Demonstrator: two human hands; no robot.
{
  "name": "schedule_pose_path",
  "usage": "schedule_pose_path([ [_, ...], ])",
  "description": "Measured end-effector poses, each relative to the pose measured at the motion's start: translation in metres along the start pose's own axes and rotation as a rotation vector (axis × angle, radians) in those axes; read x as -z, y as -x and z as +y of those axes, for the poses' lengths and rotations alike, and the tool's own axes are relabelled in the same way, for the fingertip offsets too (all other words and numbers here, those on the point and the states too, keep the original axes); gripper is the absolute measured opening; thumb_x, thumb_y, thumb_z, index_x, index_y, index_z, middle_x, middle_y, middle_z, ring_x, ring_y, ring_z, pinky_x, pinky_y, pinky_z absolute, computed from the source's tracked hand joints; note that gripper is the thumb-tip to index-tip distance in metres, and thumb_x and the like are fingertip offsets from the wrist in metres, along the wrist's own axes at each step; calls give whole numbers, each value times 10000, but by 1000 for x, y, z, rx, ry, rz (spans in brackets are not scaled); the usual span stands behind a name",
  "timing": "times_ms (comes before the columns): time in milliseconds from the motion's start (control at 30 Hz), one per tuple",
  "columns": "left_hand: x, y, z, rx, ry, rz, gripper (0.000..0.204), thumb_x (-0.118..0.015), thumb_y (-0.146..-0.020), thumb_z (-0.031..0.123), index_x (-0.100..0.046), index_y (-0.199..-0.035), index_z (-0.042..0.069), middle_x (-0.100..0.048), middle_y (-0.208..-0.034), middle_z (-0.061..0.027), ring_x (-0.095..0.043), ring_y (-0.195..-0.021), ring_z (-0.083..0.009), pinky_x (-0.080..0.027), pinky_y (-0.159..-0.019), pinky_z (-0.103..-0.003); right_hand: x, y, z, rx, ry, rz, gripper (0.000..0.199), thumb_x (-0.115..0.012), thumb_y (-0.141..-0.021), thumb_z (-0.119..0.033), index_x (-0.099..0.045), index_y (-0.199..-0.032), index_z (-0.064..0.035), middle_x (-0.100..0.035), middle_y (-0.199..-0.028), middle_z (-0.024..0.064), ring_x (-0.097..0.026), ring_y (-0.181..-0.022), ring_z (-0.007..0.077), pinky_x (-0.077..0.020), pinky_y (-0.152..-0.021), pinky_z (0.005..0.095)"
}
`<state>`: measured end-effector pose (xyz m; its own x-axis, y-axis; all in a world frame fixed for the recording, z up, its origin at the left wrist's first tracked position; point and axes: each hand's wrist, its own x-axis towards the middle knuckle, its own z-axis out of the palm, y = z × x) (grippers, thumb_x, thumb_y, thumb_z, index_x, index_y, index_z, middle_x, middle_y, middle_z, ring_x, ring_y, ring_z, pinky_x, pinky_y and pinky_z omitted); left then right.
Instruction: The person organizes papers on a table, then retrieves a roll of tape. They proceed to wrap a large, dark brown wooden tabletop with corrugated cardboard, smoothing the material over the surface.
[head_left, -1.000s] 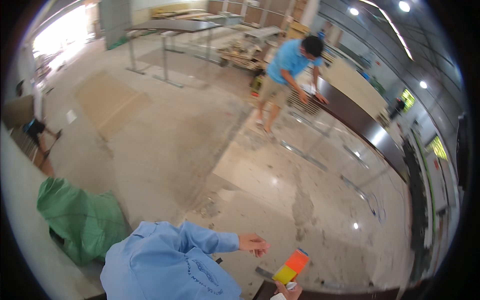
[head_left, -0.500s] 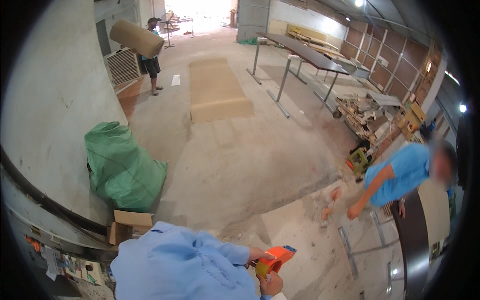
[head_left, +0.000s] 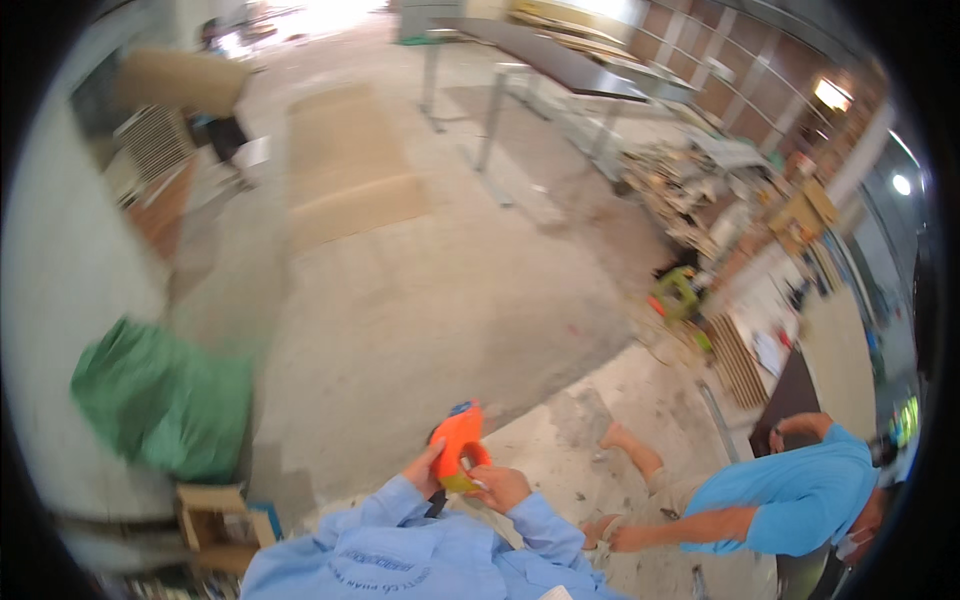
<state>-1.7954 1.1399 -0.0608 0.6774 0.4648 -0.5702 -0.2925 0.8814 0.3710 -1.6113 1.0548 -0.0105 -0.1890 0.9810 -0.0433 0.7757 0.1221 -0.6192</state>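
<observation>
Head view of a workshop floor, the person's two hands at near centre. An orange-and-yellow handheld object with a rounded opening and a blue tip (head_left: 459, 437) is held above the pale concrete floor (head_left: 480, 310), its blue tip toward the far side. The left hand (head_left: 428, 468) is clamped on its left side; the right hand (head_left: 500, 487) grips its lower right side, with the fingers beside the opening. Both wrists emerge from a light blue long-sleeved shirt (head_left: 420, 550).

At near left stand a bulky green fabric sack (head_left: 165, 405) and, just nearer, an open brown cardboard box (head_left: 208, 497). At near right, a co-worker in a bright blue short-sleeved shirt (head_left: 775, 500) bends beside a dark brown panel (head_left: 790, 395). Farther off, a flat tan sheet (head_left: 350, 150) lies on the floor; to its right, a long dark brown tabletop (head_left: 540, 55) rests on grey metal legs. At far left, a thick tan roll (head_left: 180, 80) appears blurred. At far right lies a heap of scrap boards (head_left: 685, 190).
</observation>
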Motion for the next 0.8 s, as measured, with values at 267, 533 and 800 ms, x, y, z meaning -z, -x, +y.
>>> schedule_pose_path([
  [267, -130, -163, 104, 251, -321, -86, 653, -513, -964, 556, -415, -1446, 127, -544, -1378, -87, -536, -1250, -275, -421, -1068, -456, 121, -69, 101, -296, -172, 156, 360, -755, -796, -362, -651, -1032, -112, -686, -953, 124, -654, -891, 351, -519, -724, 445],
  [533, -273, -393, 150, 335, -465, -226, 616, -524, -981, 515, -483, -1385, 52, -590, -1330, -100, -573, -1217, -258, -449, -1030, -424, 232, -141, 268, -508, -444, 557, 434, -783, -786, -407, -641, -998, -56, -663, -869, 187, -640, -816, 396, -493, -684, 432],
  [800, -375, -557, 215, 312, -440, -28, 649, -529, -963, 564, -536, -1347, 42, -607, -1307, -116, -590, -1183, -253, -494, -969, -401, 393, -246, 441, -308, -338, 265, 408, -779, -774, -405, -664, -977, -70, -677, -852, 161, -647, -815, 375, -494, -673, 446],
])
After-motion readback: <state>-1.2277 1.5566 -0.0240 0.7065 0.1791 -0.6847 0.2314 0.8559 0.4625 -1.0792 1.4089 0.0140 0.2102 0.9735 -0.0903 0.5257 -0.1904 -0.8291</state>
